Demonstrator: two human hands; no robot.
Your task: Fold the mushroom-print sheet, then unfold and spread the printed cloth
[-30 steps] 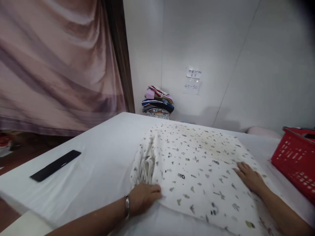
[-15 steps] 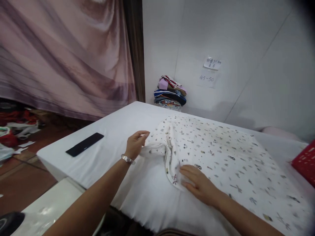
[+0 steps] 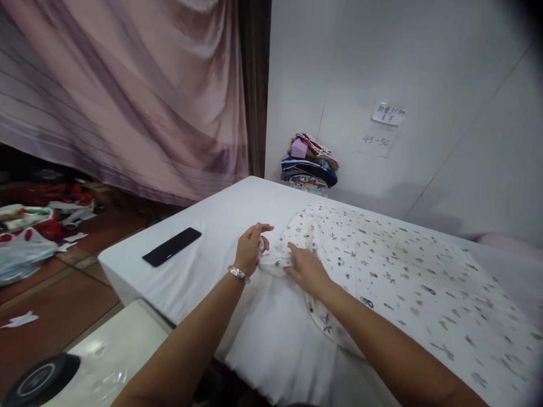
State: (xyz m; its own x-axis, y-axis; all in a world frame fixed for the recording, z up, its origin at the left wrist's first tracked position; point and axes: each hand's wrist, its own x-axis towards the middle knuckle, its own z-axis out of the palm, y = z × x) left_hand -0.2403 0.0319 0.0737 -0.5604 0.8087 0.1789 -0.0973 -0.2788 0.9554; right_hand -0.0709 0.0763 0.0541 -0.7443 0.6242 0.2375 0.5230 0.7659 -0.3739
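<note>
A white cloth (image 3: 390,271) with small printed motifs lies spread over the right part of the white-covered table (image 3: 237,206). Its near left corner is bunched up between my two hands. My left hand (image 3: 253,247), a silver bracelet at its wrist, pinches the end of the bunched edge, with the index finger stretched out. From the right, my right hand (image 3: 309,270) reaches in and its fingers close on the same gathered edge, a short way from the left hand. The fingertips of the right hand are partly hidden in the cloth.
A black phone-like slab (image 3: 172,247) lies on the table's left side. Folded clothes (image 3: 309,161) are stacked by the wall at the back. A pale stool-like surface (image 3: 106,345) holds a dark round object (image 3: 42,380). Plastic bags (image 3: 23,254) sit on the floor at left.
My right hand has moved left and up from the cloth's near edge to the bunched corner beside my left hand. The view has swung slightly left.
</note>
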